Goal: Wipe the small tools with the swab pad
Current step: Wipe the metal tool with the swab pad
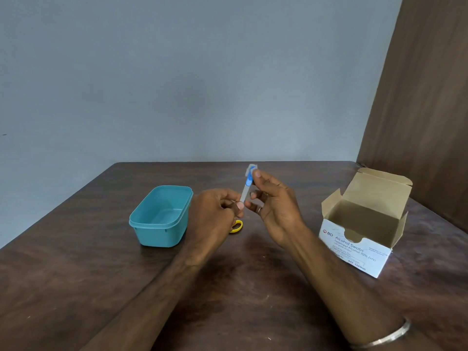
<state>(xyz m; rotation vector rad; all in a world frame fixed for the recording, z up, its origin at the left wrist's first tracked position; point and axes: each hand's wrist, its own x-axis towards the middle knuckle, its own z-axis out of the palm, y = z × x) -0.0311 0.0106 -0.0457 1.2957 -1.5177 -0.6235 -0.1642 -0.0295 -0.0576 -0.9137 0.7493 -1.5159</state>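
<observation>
A slim grey tool with a blue band [247, 188] stands nearly upright above the table's middle. My left hand [215, 214] pinches its lower end. My right hand [272, 203] presses a small white swab pad [252, 168] against the tool's upper end with thumb and fingertips. Part of a yellow ring-shaped handle [236, 226] lies on the table, mostly hidden behind my left hand.
A teal plastic tub [162, 216] with nothing in it sits left of my hands. An open alcohol swab box [364, 224] stands at the right. The dark wooden table [240, 287] meets a grey wall at the back and a wooden panel [425, 97] on the right.
</observation>
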